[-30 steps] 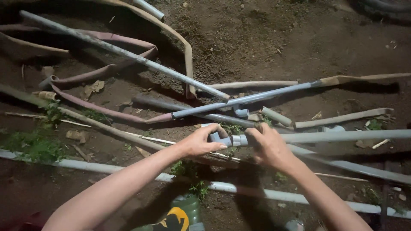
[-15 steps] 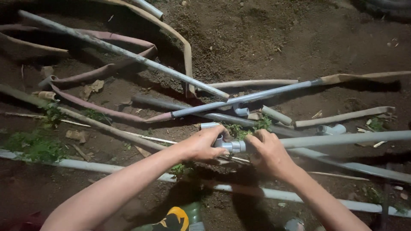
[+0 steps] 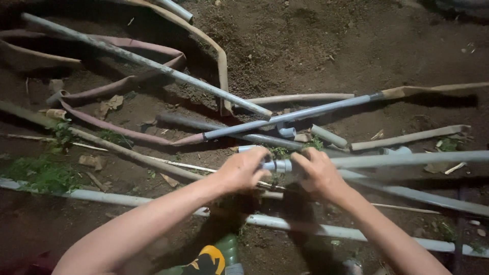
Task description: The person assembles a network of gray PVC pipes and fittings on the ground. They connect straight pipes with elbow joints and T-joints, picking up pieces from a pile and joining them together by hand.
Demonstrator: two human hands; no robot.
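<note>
Since the earlier frame, both hands have drawn closer together around the short grey plastic pipe coupling [image 3: 279, 165], which now shows only as a narrow band between them. Left hand [image 3: 243, 170] is clenched around the coupling's left end, and right hand [image 3: 320, 173] is clenched where the long pale grey plastic pipe [image 3: 407, 159] meets the coupling. That pipe's long axis runs almost level, pointing from the hands toward 3 o'clock and out of the right edge; the coupling lies on the same line, just below the centre of the view. Bare, dark, crumbly soil [image 3: 305, 46] covers the ground under artificial light, outdoors by the look of it. At 12 o'clock from the hands a second grey pipe [image 3: 290, 117] slants up toward 2 o'clock, and a long weathered pipe [image 3: 142, 61] crosses from 10 o'clock. A flattened reddish-brown hose [image 3: 117, 131] loops at 10 o'clock, a white pipe [image 3: 102, 196] lies along 6 to 8 o'clock, and green weeds [image 3: 43, 170] grow at 9 o'clock.
</note>
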